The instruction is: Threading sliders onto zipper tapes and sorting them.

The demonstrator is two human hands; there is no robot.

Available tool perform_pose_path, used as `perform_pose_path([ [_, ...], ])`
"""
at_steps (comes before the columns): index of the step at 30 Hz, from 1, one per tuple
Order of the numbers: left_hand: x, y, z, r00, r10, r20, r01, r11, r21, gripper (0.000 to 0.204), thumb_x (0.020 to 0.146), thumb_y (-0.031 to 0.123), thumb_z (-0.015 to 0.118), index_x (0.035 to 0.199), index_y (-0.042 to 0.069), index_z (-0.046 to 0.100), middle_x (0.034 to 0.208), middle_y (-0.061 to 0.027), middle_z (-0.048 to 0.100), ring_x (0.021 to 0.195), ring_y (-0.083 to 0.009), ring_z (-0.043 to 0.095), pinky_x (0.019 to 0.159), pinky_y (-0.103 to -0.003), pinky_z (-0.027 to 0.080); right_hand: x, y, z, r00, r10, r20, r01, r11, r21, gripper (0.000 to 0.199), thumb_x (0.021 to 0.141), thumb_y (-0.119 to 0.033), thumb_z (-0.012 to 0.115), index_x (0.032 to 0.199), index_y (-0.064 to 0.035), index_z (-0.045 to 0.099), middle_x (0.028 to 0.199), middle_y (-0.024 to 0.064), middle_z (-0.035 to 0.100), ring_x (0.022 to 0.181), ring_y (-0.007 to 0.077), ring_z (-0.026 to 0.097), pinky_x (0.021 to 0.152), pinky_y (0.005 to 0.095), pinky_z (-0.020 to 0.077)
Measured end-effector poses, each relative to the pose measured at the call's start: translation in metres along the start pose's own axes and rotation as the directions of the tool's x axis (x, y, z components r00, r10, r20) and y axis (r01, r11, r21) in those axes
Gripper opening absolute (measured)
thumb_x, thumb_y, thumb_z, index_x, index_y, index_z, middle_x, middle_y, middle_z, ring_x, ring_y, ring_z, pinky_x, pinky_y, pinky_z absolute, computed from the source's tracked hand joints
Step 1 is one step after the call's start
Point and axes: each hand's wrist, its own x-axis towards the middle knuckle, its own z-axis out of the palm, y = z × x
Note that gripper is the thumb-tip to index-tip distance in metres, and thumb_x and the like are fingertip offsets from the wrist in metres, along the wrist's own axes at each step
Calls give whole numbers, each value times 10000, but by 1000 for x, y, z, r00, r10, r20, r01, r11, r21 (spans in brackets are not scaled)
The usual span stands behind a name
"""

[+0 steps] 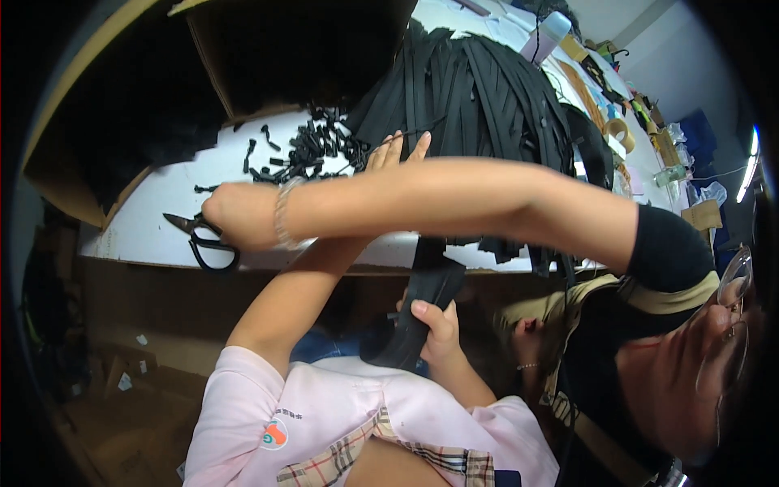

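My right hand (441, 333) is closed around a wide black strap (434, 280), thumb on top, below the table edge in front of my body. My left hand (396, 152) reaches over the table with its fingers stretched out at the edge of a big pile of black straps (479, 97); a co-worker's forearm hides its palm. That co-worker's arm (454, 195) crosses over mine from the right. Its hand (243, 215) rests at a pair of black-handled scissors (213, 243) on the table's left part; whether it grips them I cannot tell.
Small black plastic parts (312, 146) lie scattered left of the pile. An open cardboard box (211, 69) stands at the back left, with a dark heap beside it. A tape roll (618, 134) sits on the right. The co-worker (617, 365) is close at my right.
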Motion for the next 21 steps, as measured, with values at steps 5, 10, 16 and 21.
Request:
perform_pose_path([
  [5, -56, 9, -44, 980, -155, 127, 174, 973, -154, 572, 691, 55, 569, 1215, 6, 344, 1218, -221, 366, 1114, -381, 358, 939, -422, 293, 13, 12, 9, 995, 49, 84, -49, 999, 0, 212, 688, -81, 553, 880, -9, 498, 730, 64, 554, 600, 132, 547, 560, 243, 467],
  [10, -92, -7, -84, 962, -236, -137, 222, 969, -107, 349, 709, 46, 563, 1056, 19, 532, 1166, -184, 439, 1111, -348, 379, 925, -411, 310, 4, 5, 7, 999, 11, -31, -14, 994, -109, 231, 667, -115, 586, 855, 2, 520, 733, 83, 576, 611, 146, 570, 558, 234, 469],
  [16, -144, -43, -129, 903, -426, -63, 426, 864, 268, 337, 711, 86, 577, 1047, 65, 557, 1139, -170, 460, 1112, -341, 371, 939, -463, 261, 8, 6, 20, 996, 31, 82, -20, 990, -139, 258, 650, -172, 599, 824, -4, 510, 669, 82, 551, 460, 112, 489, 382, 192, 361],
  [21, -176, -63, -138, 903, -419, -99, 430, 871, 237, 310, 697, 1, 519, 989, 93, 571, 988, -115, 530, 1050, -302, 432, 936, -491, 250, 3, 8, 30, 999, -37, 24, 42, 973, -227, 263, 635, -184, 605, 808, -9, 512, 649, 75, 543, 440, 113, 477, 385, 196, 364],
])
